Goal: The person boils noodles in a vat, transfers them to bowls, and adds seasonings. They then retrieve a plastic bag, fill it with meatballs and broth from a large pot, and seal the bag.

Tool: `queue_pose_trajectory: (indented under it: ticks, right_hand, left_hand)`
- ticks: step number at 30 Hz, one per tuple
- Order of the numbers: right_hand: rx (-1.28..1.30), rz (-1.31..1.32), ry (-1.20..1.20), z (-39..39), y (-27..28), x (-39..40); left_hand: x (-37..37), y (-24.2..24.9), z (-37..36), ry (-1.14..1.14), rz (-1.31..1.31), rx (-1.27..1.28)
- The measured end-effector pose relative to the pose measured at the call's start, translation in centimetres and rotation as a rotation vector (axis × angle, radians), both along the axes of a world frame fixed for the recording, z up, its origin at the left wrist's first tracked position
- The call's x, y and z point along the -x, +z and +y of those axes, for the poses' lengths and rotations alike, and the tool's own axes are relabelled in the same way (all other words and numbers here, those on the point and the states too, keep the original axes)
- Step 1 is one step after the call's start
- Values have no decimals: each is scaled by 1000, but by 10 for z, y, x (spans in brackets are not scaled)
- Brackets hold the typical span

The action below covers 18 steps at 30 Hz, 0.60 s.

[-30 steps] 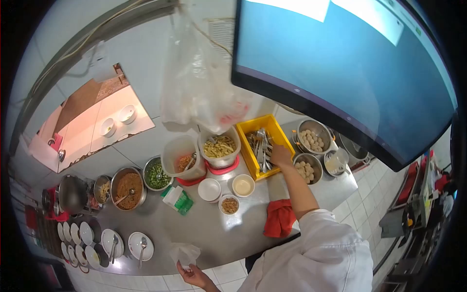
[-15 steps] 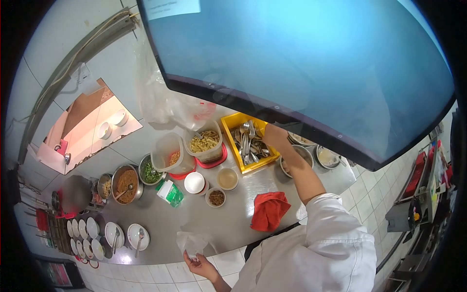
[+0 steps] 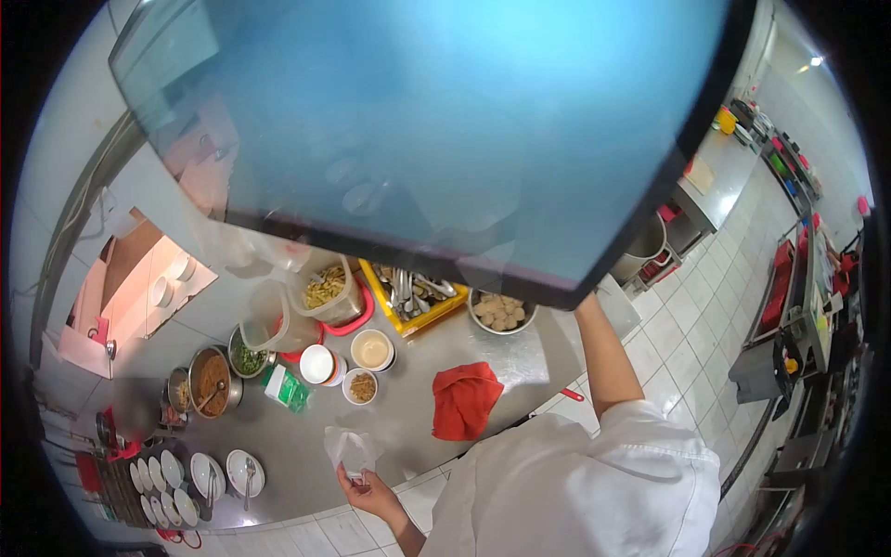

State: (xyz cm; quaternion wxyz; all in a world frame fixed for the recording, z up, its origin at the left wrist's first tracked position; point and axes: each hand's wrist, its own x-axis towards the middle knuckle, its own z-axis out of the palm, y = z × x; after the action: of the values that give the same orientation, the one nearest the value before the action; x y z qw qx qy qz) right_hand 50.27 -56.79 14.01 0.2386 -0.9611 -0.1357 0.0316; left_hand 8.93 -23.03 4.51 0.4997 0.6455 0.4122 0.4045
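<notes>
My left hand (image 3: 371,494) is at the table's front edge, its fingers closed on a thin clear plastic bag (image 3: 351,450) that stands up above them. My right forearm (image 3: 609,357) reaches up at the right end of the steel table. The large screen covers my right hand, so its fingers and anything in them are hidden. Left of that arm is a metal bowl of pale round balls (image 3: 502,313). Further left, partly behind the screen, a yellow bin (image 3: 408,327) holds spoons and forks. A crumpled red cloth (image 3: 466,401) lies between my arms.
The screen (image 3: 418,121) hangs over the table's far side. Plastic tubs (image 3: 325,311), a white cup (image 3: 316,364), small food tubs (image 3: 360,387) and a green-and-white packet (image 3: 286,388) stand mid-table. At left are a metal pot of brown sauce (image 3: 215,385) and several white bowls (image 3: 245,475).
My view has shifted, and the screen now covers more of the table. My right hand has left the yellow bin, moving right behind the screen. My left hand keeps the plastic bag.
</notes>
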Motion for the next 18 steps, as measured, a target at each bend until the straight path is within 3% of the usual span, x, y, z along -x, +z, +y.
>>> queue_pose_trajectory:
  ticks: [1, 2, 4, 7, 9, 12, 16, 18]
  right_hand:
    - [-18, -72, 19, -10, -12, 7]
    - [-35, -433, 49, -22, -39, 16]
    - [234, -257, -48, -16, -36, 43]
    - [253, -159, -61, -14, -84, 49]
    - [-80, -19, -178, -13, -98, 50]
    - [-326, 22, -186, -14, -110, 40]
    - [-371, 50, -105, -9, -116, 37]
    - [-342, -75, -48, -3, -125, 37]
  left_hand:
    - [-5, 2, -4, -34, 24, 10]
    - [-10, 0, -8, -42, 19, 3]
    - [-21, -7, -19, -81, 116, -17]
    - [-43, 17, -50, -186, 125, -7]
    - [-54, 36, -75, -213, 78, 9]
    - [-56, 32, -98, -249, -3, 6]
    - [-53, 32, -125, -260, -21, -3]
    - [-50, 36, -137, -244, -4, -16]
